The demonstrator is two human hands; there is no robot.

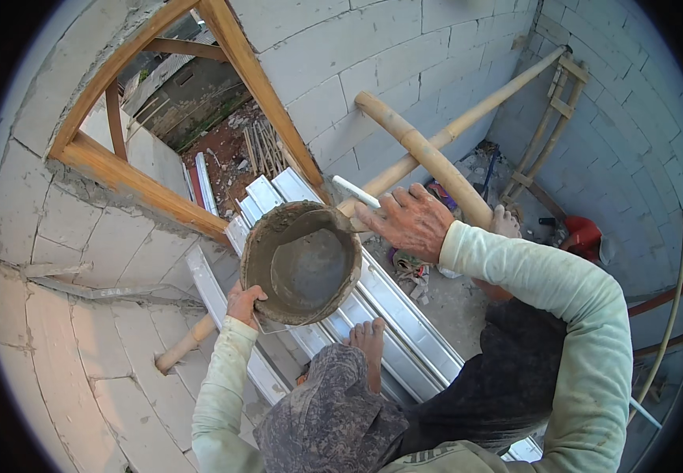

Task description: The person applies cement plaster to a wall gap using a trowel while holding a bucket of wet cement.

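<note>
Silver planks (416,347): below the bucket (307,264), 11 to 5 o'clock.
Bucket: just off centre toward 8 o'clock, mouth facing the camera.
Right hand (412,221): bucket's 2 o'clock, grasping a white strip (354,191).
Left hand (242,304): grasping the bucket's side, 8 o'clock.
White strip: long axis 10–4, free end toward 10.
Lettering (437,454): shirt (479,463), 6 o'clock, partly cut off.

Pale grey block wall (318,39); brown angular timber frame (261,87) against it, thin wooden sticks (262,150) outside. Two tan bamboo poles (426,150) cross. Long silvery metal strips (404,323). Rounded red object (583,238), perhaps plastic.
</note>
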